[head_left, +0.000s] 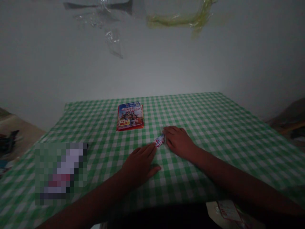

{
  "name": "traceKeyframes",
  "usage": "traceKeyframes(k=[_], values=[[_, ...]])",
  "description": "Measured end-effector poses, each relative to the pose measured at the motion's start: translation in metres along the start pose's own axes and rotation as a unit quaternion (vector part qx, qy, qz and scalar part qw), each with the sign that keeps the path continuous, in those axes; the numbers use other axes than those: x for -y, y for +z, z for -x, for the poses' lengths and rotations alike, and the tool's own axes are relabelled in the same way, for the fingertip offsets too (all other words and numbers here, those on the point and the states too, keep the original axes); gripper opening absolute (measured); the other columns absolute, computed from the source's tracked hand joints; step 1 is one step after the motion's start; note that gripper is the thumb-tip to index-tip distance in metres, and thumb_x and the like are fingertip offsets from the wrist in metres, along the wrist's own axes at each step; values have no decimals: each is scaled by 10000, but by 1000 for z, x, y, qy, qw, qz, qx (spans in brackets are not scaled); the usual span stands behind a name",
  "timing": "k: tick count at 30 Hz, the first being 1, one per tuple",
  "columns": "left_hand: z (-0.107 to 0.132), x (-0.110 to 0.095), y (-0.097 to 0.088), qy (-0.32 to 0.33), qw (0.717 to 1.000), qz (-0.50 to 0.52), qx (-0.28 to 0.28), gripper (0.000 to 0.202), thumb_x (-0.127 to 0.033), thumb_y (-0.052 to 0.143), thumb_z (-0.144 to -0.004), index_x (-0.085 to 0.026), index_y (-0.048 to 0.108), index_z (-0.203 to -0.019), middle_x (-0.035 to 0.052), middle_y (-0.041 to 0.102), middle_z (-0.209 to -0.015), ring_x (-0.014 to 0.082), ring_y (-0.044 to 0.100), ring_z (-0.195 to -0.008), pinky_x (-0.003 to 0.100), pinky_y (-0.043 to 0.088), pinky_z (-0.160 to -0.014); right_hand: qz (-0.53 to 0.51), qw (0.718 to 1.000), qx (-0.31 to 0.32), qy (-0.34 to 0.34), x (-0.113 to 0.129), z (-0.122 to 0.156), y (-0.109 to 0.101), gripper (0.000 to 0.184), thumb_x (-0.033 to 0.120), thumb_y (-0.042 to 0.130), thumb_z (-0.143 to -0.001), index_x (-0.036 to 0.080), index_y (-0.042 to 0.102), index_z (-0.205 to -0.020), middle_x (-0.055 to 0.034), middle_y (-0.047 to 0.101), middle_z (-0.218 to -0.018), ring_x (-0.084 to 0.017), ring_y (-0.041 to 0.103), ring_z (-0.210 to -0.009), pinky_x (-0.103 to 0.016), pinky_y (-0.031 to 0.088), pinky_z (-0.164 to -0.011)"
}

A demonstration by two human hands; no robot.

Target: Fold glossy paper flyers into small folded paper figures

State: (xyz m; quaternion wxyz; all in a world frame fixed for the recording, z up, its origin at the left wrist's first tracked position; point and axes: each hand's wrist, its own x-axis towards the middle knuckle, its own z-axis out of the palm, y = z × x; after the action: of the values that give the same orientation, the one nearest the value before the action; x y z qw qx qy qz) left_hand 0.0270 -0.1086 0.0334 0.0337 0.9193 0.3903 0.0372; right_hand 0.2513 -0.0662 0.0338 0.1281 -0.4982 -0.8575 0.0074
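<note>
left hand [139, 167] and right hand [178, 141] lie flat on the counter [214, 127], fingers touching one small folded paper [159, 140], i cannot tell if they grip it; one booklet [130, 116] lies near.

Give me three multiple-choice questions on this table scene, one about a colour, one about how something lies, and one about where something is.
1. What colour are the checks on the tablecloth?
A. Red and white
B. Blue and white
C. Green and white

2. How does the printed booklet lie?
A. Standing upright
B. Flat on the tablecloth
C. Pinched in a hand

3. Where is the small printed strip?
A. On the booklet
B. Between the left hand and right hand
C. Beyond the booklet

Answers:
1. C, the squares are green on white.
2. B, it rests flat, apart from both hands.
3. B, it sits at the fingertips of both hands.
</note>
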Motion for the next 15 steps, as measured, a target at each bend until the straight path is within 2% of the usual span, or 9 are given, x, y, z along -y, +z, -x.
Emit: traceKeyframes(k=[3, 7, 12, 15], values=[[-13, -8, 1, -25, 1000, -2, -14, 673, -552, 574, -904, -125, 450, -1408, 183, 475, -1475, 328, 511, -1280, 480, 439, -1048, -30, 997, 13, -73, 15, 8, 6, 456, 250, 393, -980, 114, 507, -1400, -152, 526, -1445, -277, 461, -1334, -511, 335, -1109], [-22, -6, 6, -21, 1000, 3, -20, 690, -561, 562, -905, -109, 444, -1413, 192, 493, -1450, 328, 528, -1233, 486, 440, -1021, -22, 995, 52, -87, 18, 14, 17, 548, 245, 395, -960, 72, 396, -1480, -175, 427, -1522, -295, 334, -1437, -534, 306, -1142], [-6, 13, 9, 25, 1000, -5, -1, 641, -505, 487, -964, -181, 340, -1498, 126, 359, -1572, 280, 417, -1379, 461, 362, -1087, -13, 993, 67, -99, 8, 16, 17, 555, 292, 365, -994, 111, 335, -1518, -142, 327, -1581, -264, 256, -1477, -532, 293, -1162], [3, 21, 6, 27, 999, -21, 9, 639, -518, 485, -963, -233, 326, -1512, 77, 344, -1587, 293, 335, -1435, 490, 319, -1110, -8, 992, 71, -103, 7, 17, 14, 571, 342, 366, -1005, 106, 321, -1524, -139, 316, -1585, -261, 247, -1480, -519, 287, -1171]])
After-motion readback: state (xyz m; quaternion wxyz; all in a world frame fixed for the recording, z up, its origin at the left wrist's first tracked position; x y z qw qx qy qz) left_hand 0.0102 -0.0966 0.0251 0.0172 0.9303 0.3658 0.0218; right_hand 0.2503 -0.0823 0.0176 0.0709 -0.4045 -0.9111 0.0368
